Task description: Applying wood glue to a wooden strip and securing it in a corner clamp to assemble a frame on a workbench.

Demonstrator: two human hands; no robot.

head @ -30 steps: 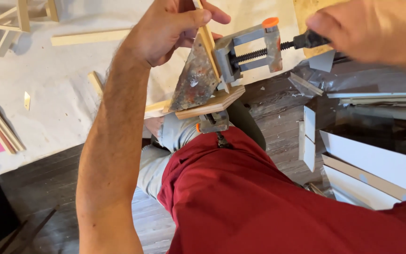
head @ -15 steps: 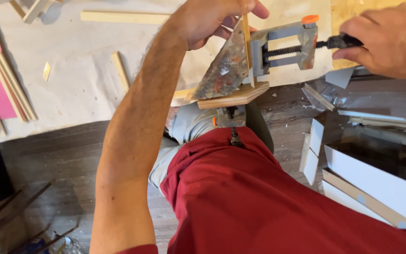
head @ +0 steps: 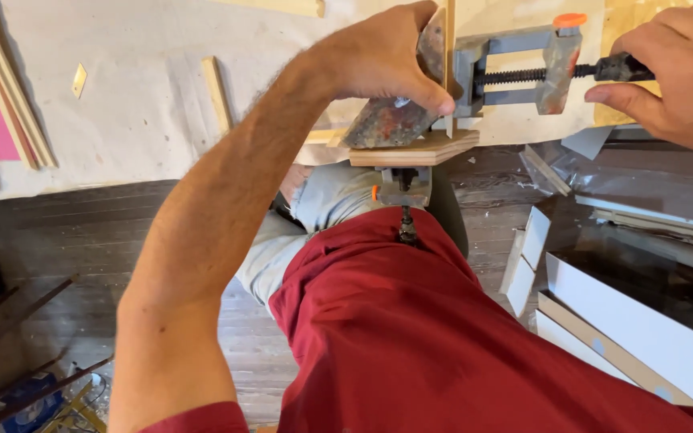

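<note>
At the top centre of the frame, a thin wooden strip is held upright in a grey vise, seemingly so it can be clamped. The left hand is curled around a paint-stained block, fingers pressed together, steadying the work. At upper right, the black vise handle is pinched by the right hand.

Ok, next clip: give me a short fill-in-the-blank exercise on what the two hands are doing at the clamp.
1. The left hand presses a paint-stained block against an upright ____ strip.
2. The right hand grips the clamp's black ____.
3. The cap on top of the clamp is ____.
4. The person's shirt is dark ____.

Missing words: wooden; handle; orange; red
</note>
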